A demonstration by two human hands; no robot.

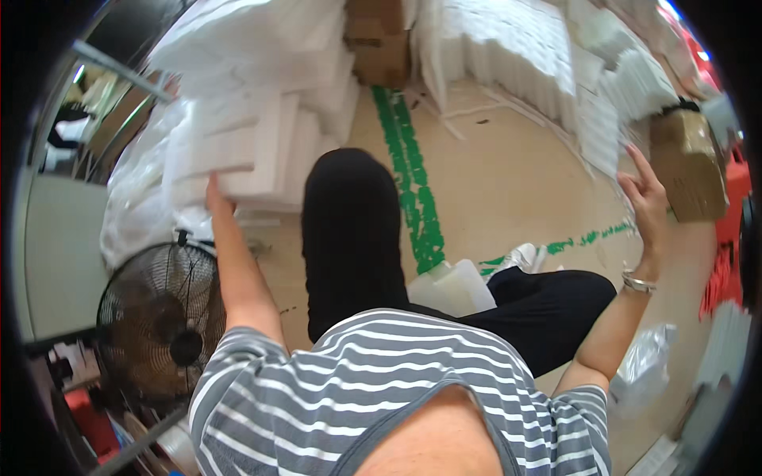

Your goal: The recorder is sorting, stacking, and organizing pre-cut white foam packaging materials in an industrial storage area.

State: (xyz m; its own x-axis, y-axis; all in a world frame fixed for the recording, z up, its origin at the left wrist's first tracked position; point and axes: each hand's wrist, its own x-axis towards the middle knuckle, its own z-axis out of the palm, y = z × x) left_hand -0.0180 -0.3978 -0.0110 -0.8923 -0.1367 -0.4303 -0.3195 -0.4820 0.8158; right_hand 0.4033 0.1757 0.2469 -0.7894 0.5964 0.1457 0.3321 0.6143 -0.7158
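At the left, my left hand [220, 195] is closed at the near edge of a white foam block [266, 170] in a tall stack. One digit lies along the block's front face; the other fingers are hidden by the foam and slightly blurred. Dark slots run across the block. Away at the right, my right hand [646, 190] is raised and holds nothing, its fingers apart. It is nearest to a row of white foam sheets [599, 143] and a brown cardboard box [686, 163].
A black round fan [163, 325] stands beside my left forearm. More white foam stacks [508, 47] and a carton [377, 44] line the far side. Green tape [409, 174] marks the floor. Near my legs are a pale plastic stool [452, 289] and a clear plastic bag [644, 369].
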